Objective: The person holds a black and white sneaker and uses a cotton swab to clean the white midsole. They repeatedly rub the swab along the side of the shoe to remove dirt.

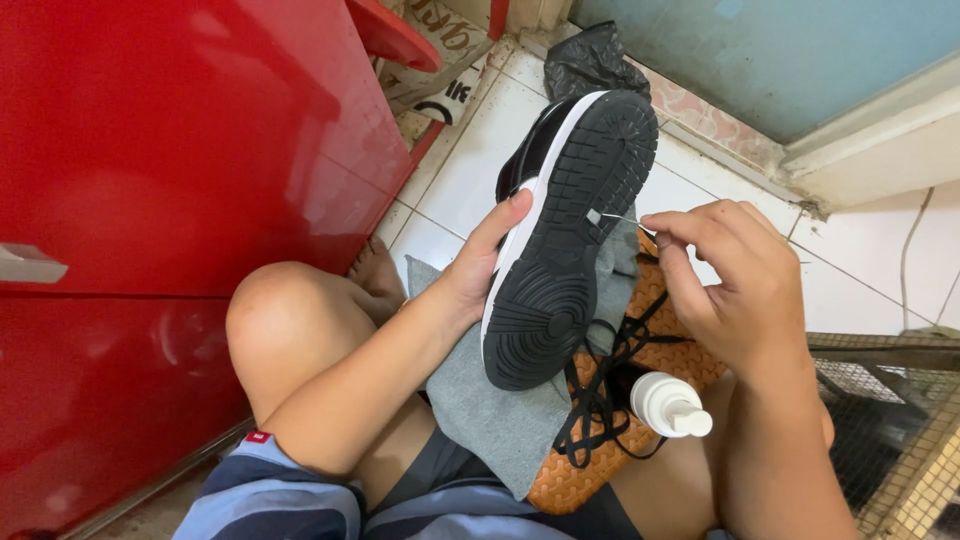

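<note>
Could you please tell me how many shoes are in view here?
2: a black sneaker with a white midsole held sole-up in the left hand, and an orange-soled shoe on the lap beneath; others may be hidden.

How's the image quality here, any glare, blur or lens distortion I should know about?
Head view: even daylight, sharp on the black sneaker sole and both hands, left hand, right hand; soft glare patches on the red cabinet; wide-angle stretching toward the edges; the thin pin is barely resolved.
</note>
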